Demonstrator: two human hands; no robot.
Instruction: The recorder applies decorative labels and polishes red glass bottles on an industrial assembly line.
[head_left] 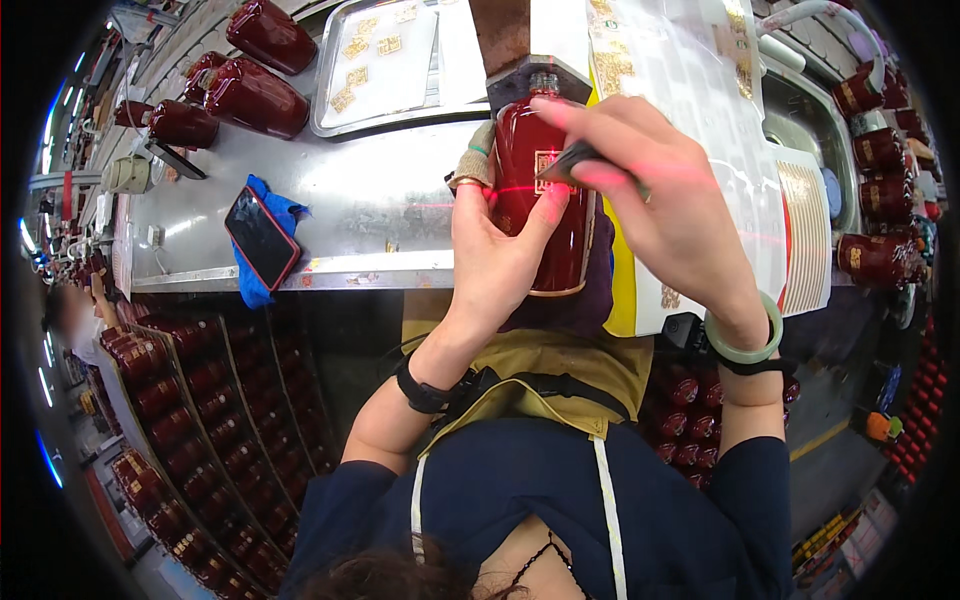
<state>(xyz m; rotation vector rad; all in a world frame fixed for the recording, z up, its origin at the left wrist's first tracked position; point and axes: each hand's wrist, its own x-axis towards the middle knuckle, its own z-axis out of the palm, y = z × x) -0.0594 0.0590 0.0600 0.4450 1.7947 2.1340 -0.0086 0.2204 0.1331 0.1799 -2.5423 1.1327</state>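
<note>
While left fingers (pixel 545 213) clasp a glossy bottle (pixel 517 145), right fingers (pixel 595 127) pinch a dark tool (pixel 568 160); straight-edged metal counter (pixel 365 215) spreads upper left.

The shiny metal surface (pixel 385 205) carries dark red bottles (pixel 258 98) toward its far left, a metal tray (pixel 400 118) beside them and – nearer the front edge – a blue cloth (pixel 253 288) under a phone (pixel 262 238).

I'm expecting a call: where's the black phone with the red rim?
In the head view, the red-rimmed phone lies on a blue cloth on the metal table, left of the left hand.
</note>
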